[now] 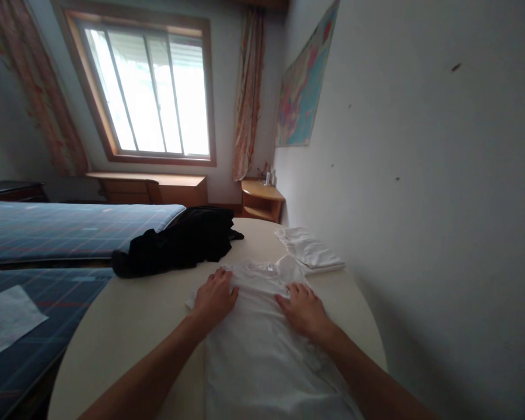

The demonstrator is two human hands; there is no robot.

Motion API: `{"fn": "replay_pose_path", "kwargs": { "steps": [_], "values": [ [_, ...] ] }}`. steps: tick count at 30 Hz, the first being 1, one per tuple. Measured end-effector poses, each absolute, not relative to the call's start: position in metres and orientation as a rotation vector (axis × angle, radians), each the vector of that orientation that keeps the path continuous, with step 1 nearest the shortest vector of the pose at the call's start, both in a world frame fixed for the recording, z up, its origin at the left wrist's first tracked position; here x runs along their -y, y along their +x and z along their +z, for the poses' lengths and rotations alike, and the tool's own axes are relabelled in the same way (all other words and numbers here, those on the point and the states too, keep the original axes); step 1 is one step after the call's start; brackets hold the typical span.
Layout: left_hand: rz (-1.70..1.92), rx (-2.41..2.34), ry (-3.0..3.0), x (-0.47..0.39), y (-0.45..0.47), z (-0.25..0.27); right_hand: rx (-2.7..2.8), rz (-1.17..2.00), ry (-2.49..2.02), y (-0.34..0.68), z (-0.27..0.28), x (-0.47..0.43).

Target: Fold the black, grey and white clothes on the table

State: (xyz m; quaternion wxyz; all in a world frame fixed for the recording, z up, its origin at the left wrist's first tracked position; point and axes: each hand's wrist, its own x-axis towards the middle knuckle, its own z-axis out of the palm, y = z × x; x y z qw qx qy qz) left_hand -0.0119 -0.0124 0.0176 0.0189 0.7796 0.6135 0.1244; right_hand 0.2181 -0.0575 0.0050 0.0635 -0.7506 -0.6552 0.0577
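Observation:
A white shirt (258, 344) is spread out on the round cream table (144, 315), its collar end pointing away from me. My left hand (215, 294) rests on the shirt's upper left part, fingers stretched forward and thumb apart. On the upper right part lies my right hand (304, 309), palm down with its fingers spread a little. Both hands touch the cloth; neither visibly grips it. Just beyond the collar, a folded white garment (312, 249) sits near the table's right edge.
A heap of black clothing (184, 240) lies at the table's far left. Left of the table are blue plaid mattresses (70, 230), with a sheet of paper (9, 321) on the nearer one. A white wall (441, 233) runs along the right; a small corner shelf (262, 189) stands behind.

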Motion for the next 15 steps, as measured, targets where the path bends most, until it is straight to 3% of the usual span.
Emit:
{"fn": "replay_pose_path", "kwargs": {
  "steps": [6, 15],
  "values": [
    [0.346, -2.088, 2.342, -0.004, -0.036, 0.017, 2.03, 0.246, -2.283, 0.207, 0.024, 0.027],
    [0.46, -2.096, 2.13, -0.03, -0.081, 0.018, 1.96, 0.185, -2.234, 0.192, -0.013, -0.011]
  ]
}}
